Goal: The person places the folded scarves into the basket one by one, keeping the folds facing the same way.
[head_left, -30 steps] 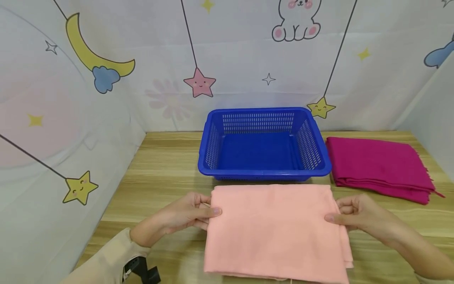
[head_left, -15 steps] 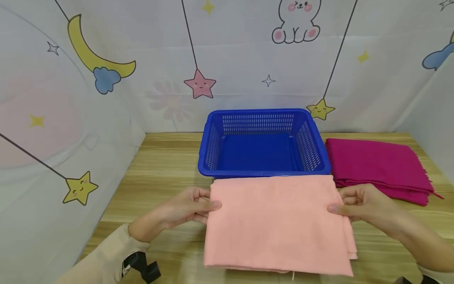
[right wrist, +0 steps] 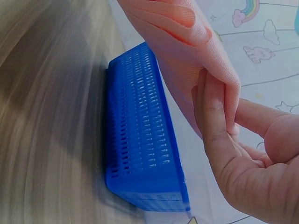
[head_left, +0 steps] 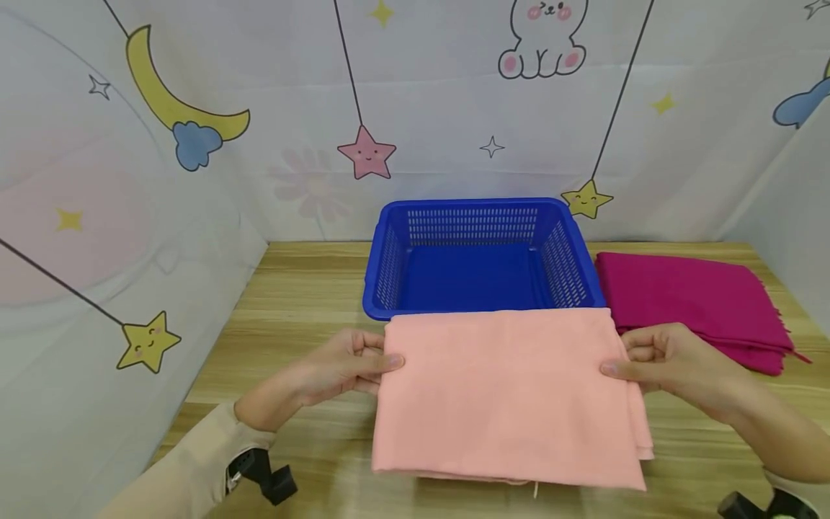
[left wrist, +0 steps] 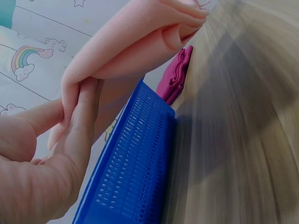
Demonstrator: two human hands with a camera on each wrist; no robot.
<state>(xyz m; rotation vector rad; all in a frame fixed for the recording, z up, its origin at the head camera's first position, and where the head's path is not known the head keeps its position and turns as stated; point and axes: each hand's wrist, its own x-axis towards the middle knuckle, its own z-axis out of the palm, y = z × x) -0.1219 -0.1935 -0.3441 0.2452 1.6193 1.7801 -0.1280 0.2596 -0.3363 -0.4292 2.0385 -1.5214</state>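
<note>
A folded pale pink cloth hangs between the two hands in the head view, its far edge overlapping the near rim of a blue plastic basket. My left hand pinches the cloth's left edge, thumb on top and fingers beneath. At the opposite edge my right hand pinches it the same way. Both wrist views show the cloth held above the table, its folded layers drooping on the near side. The basket stands beyond it, and no item shows on the visible part of its floor.
A folded magenta cloth with a fringed edge lies on the wooden table, right of the basket. Behind the table hangs a white printed curtain. Each wrist wears a black camera mount.
Both hands have carried the pink cloth forward, away from the body, so its far edge now covers the basket's near rim. The basket and magenta cloth stay where they were.
</note>
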